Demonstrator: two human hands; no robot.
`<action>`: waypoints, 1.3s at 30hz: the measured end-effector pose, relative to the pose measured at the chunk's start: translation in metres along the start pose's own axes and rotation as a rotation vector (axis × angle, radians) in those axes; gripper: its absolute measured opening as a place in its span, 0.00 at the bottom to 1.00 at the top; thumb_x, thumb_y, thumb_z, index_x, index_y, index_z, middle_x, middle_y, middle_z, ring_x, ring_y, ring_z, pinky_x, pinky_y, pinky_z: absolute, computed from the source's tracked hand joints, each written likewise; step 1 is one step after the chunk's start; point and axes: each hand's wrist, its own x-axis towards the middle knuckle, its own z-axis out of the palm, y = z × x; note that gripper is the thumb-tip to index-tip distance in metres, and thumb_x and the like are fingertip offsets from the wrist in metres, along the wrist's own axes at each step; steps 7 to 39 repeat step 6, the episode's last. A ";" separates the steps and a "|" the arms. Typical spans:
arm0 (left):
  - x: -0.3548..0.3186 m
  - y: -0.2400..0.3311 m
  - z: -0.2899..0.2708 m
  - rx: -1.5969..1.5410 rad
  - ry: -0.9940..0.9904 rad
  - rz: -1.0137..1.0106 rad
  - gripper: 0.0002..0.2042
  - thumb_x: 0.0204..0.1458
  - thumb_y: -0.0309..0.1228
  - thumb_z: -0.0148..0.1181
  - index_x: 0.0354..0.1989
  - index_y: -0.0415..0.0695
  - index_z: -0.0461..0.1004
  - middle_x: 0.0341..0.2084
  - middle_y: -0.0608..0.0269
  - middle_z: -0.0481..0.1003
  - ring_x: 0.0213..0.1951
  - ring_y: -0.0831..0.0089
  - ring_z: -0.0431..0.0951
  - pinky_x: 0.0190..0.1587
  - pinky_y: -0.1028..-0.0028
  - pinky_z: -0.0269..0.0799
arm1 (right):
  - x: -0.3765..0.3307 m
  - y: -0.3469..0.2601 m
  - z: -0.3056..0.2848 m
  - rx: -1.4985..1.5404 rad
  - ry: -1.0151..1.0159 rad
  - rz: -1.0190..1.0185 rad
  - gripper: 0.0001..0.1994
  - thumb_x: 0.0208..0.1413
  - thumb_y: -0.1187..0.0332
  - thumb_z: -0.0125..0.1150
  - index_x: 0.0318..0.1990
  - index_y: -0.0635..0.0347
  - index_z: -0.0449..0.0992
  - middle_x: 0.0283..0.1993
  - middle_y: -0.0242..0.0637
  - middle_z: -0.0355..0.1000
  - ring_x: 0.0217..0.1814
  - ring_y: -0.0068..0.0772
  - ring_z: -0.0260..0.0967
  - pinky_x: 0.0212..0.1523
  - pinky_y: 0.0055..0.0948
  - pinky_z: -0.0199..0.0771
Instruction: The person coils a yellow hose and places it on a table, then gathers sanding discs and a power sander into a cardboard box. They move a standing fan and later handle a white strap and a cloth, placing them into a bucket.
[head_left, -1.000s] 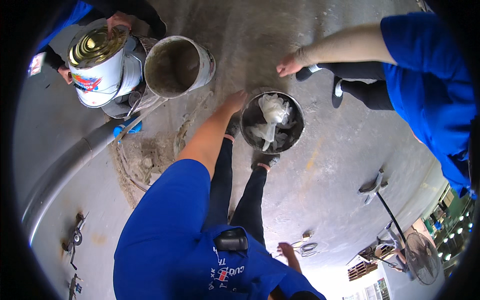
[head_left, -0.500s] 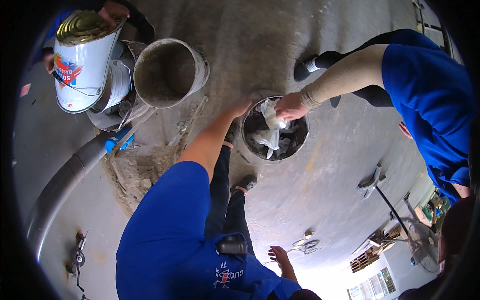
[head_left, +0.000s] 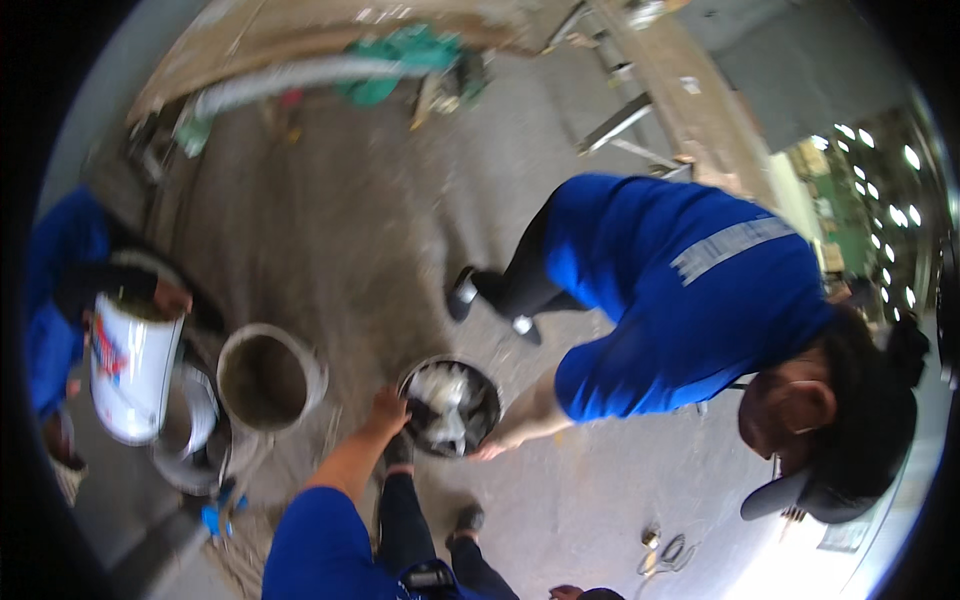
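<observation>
My left hand (head_left: 390,408) has its fingers closed over the left rim of a round dark bucket (head_left: 492,392) on the floor. Crumpled white plastic (head_left: 440,388) lies inside the bucket, among darker stuff I cannot make out. On the opposite side, a co-worker's hand (head_left: 490,449) touches the lower right rim. My right hand (head_left: 566,592) just enters at the bottom edge, away from the bucket. Its fingers are mostly cut off, and nothing shows in it.
On the left another person holds a tilted white pail (head_left: 130,385) over other containers. Near it stands a grey-crusted bucket (head_left: 308,385). A blue-shirted co-worker (head_left: 690,290) bends in from the right. Coiled cable (head_left: 675,555) lies on the floor; a long bench (head_left: 690,110) stands beyond.
The view has swung, bringing benches into sight. The co-worker's hand has left the white plastic for the rim. My left hand stays at the bucket's left rim.
</observation>
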 end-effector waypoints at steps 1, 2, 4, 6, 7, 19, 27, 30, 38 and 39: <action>0.003 0.004 -0.003 0.057 0.023 0.022 0.21 0.41 0.47 0.62 0.39 0.47 0.76 0.50 0.50 0.63 0.52 0.54 0.63 0.51 0.59 0.63 | 0.004 0.007 0.002 -0.045 0.041 -0.020 0.19 0.52 0.57 0.54 0.48 0.58 0.71 0.38 0.39 0.72 0.37 0.33 0.71 0.34 0.35 0.71; 0.009 0.009 -0.006 0.131 0.061 0.062 0.20 0.42 0.48 0.61 0.40 0.47 0.76 0.48 0.52 0.65 0.51 0.54 0.64 0.50 0.60 0.63 | 0.005 0.013 0.004 -0.094 0.081 -0.029 0.20 0.52 0.57 0.53 0.48 0.58 0.70 0.39 0.39 0.72 0.37 0.34 0.71 0.32 0.36 0.71; 0.019 0.017 -0.011 0.212 0.005 0.106 0.20 0.44 0.50 0.58 0.40 0.48 0.76 0.45 0.56 0.69 0.50 0.56 0.66 0.49 0.61 0.64 | -0.005 0.019 0.004 -0.222 0.145 -0.014 0.21 0.51 0.56 0.52 0.49 0.59 0.69 0.39 0.40 0.71 0.35 0.35 0.70 0.29 0.38 0.70; 0.033 0.020 -0.015 0.245 -0.171 0.120 0.21 0.46 0.52 0.56 0.39 0.49 0.77 0.42 0.58 0.72 0.49 0.58 0.68 0.48 0.61 0.65 | -0.017 0.017 -0.005 -0.186 0.166 -0.051 0.22 0.51 0.56 0.52 0.50 0.59 0.69 0.39 0.40 0.71 0.35 0.35 0.70 0.30 0.38 0.70; 0.033 0.020 -0.015 0.245 -0.171 0.120 0.21 0.46 0.52 0.56 0.39 0.49 0.77 0.42 0.58 0.72 0.49 0.58 0.68 0.48 0.61 0.65 | -0.017 0.017 -0.005 -0.186 0.166 -0.051 0.22 0.51 0.56 0.52 0.50 0.59 0.69 0.39 0.40 0.71 0.35 0.35 0.70 0.30 0.38 0.70; 0.033 0.020 -0.015 0.245 -0.171 0.120 0.21 0.46 0.52 0.56 0.39 0.49 0.77 0.42 0.58 0.72 0.49 0.58 0.68 0.48 0.61 0.65 | -0.017 0.017 -0.005 -0.186 0.166 -0.051 0.22 0.51 0.56 0.52 0.50 0.59 0.69 0.39 0.40 0.71 0.35 0.35 0.70 0.30 0.38 0.70; 0.033 0.020 -0.015 0.245 -0.171 0.120 0.21 0.46 0.52 0.56 0.39 0.49 0.77 0.42 0.58 0.72 0.49 0.58 0.68 0.48 0.61 0.65 | -0.017 0.017 -0.005 -0.186 0.166 -0.051 0.22 0.51 0.56 0.52 0.50 0.59 0.69 0.39 0.40 0.71 0.35 0.35 0.70 0.30 0.38 0.70; 0.033 0.020 -0.015 0.245 -0.171 0.120 0.21 0.46 0.52 0.56 0.39 0.49 0.77 0.42 0.58 0.72 0.49 0.58 0.68 0.48 0.61 0.65 | -0.017 0.017 -0.005 -0.186 0.166 -0.051 0.22 0.51 0.56 0.52 0.50 0.59 0.69 0.39 0.40 0.71 0.35 0.35 0.70 0.30 0.38 0.70; 0.033 0.020 -0.015 0.245 -0.171 0.120 0.21 0.46 0.52 0.56 0.39 0.49 0.77 0.42 0.58 0.72 0.49 0.58 0.68 0.48 0.61 0.65 | -0.017 0.017 -0.005 -0.186 0.166 -0.051 0.22 0.51 0.56 0.52 0.50 0.59 0.69 0.39 0.40 0.71 0.35 0.35 0.70 0.30 0.38 0.70; 0.033 0.020 -0.015 0.245 -0.171 0.120 0.21 0.46 0.52 0.56 0.39 0.49 0.77 0.42 0.58 0.72 0.49 0.58 0.68 0.48 0.61 0.65 | -0.017 0.017 -0.005 -0.186 0.166 -0.051 0.22 0.51 0.56 0.52 0.50 0.59 0.69 0.39 0.40 0.71 0.35 0.35 0.70 0.30 0.38 0.70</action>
